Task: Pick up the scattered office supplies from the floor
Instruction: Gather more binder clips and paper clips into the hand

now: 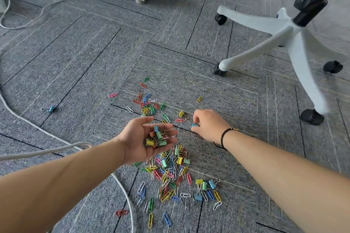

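**Binder clips in my left palm, one more between my right fingers**

My left hand (146,138) is turned palm up and cupped, cradling a small heap of binder clips (156,137) in blue, green, yellow and orange. My right hand (207,126) reaches down to the carpet (75,73) just beside it, fingertips pinching a blue binder clip (194,125) that sits at floor level. A dark cord bracelet (224,137) circles that wrist.

Below my hands lies the main scatter of coloured paper clips (170,172), mixed with more binder clips. A thinner spread of clips (146,103) lies beyond my left hand. One lone blue clip (50,108) sits well apart at the left. A yellow binder clip (181,113) rests near my right hand.

A white cable (56,149) runs under my left forearm. A white chair base (280,34) on black castors stands at the right.
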`<state>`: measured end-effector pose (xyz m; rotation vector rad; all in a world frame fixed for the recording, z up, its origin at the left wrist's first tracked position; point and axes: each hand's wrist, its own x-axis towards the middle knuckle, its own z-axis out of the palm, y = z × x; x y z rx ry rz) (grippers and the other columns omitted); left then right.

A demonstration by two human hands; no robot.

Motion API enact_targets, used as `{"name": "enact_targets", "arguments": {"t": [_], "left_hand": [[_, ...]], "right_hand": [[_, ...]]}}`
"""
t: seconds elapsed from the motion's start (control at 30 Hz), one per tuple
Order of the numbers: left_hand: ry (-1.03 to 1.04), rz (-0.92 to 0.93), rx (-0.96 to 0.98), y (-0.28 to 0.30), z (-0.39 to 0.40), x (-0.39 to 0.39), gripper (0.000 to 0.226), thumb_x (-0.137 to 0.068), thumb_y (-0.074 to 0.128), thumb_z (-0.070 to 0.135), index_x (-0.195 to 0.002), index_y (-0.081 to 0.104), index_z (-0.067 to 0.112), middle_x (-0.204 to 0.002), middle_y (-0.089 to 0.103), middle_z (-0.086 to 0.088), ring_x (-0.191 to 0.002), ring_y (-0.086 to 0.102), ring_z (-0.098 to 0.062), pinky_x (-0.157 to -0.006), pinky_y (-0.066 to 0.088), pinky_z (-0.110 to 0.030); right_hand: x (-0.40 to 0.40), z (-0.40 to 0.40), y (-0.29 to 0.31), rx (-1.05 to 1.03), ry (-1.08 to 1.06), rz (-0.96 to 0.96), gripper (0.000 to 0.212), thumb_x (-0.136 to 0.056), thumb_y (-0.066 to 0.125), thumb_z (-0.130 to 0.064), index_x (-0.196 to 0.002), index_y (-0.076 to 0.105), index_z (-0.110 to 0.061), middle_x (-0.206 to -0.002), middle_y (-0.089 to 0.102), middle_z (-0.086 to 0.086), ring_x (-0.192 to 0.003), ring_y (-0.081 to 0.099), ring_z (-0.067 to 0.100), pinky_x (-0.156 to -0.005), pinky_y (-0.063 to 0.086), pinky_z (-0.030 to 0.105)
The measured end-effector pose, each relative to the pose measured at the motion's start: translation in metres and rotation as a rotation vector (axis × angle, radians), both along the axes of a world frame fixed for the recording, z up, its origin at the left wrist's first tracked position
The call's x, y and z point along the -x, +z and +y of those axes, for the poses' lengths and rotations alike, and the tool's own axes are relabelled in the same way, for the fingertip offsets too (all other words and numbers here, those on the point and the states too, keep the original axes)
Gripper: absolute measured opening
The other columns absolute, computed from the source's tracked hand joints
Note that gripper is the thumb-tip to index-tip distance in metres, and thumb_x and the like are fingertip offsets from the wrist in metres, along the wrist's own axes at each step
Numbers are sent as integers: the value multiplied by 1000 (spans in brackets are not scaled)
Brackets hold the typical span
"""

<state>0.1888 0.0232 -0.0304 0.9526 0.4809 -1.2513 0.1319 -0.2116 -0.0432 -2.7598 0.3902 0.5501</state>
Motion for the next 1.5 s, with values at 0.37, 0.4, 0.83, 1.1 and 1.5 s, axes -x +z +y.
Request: {"name": "enact_targets", "arguments": {"t": [0.37, 0.4, 0.83, 1.1, 1.5], "left_hand": [[-1, 22, 16, 1, 1, 0, 55, -102, 36, 38, -115, 67, -5, -126, 66, -29, -113, 62, -41, -116, 39, -52], [0, 18, 14, 1, 1, 0, 55, -102, 36, 38, -115, 67, -5, -126, 66, -29, -111, 63, -41, -115, 39, -52], [-38, -17, -14, -2, -20, 7, 56, -101, 37, 38, -123, 65, -6, -127, 66, -29, -114, 62, -40, -103, 49, -51], [-43, -29, -19, 1, -12, 8, 56, -101, 37, 38, -121, 65, -6, -128, 65, -29, -122, 61, -43, -103, 50, -51], [11, 25, 25, -3, -19, 4, 45, -103, 41, 37, -114, 64, 0, -104, 71, -25, -88, 72, -39, -90, 58, -51]], "right_hand": [[-8, -3, 7, -86, -26, 3, 9, -91, 66, -17, -100, 68, -17, -89, 65, -2, -69, 57, 12, -58, 41, 24], [-7, -6, 8, -113, -60, -17, 8, -89, 67, -17, -97, 67, -18, -86, 64, -3, -71, 59, 15, -57, 42, 24], [46, -14, 10, -109, 29, 107, 31, -89, 73, -29, -118, 62, -27, -93, 57, -12, -82, 55, 11, -69, 42, 27], [34, -10, 10, -8, 57, 134, 16, -91, 71, -25, -106, 66, -19, -114, 65, 3, -94, 62, 18, -81, 53, 32], [-5, 63, 74, -459, 103, -141, 23, -77, 85, -32, -93, 73, -22, -88, 71, -8, -75, 66, 6, -66, 53, 19]]}}
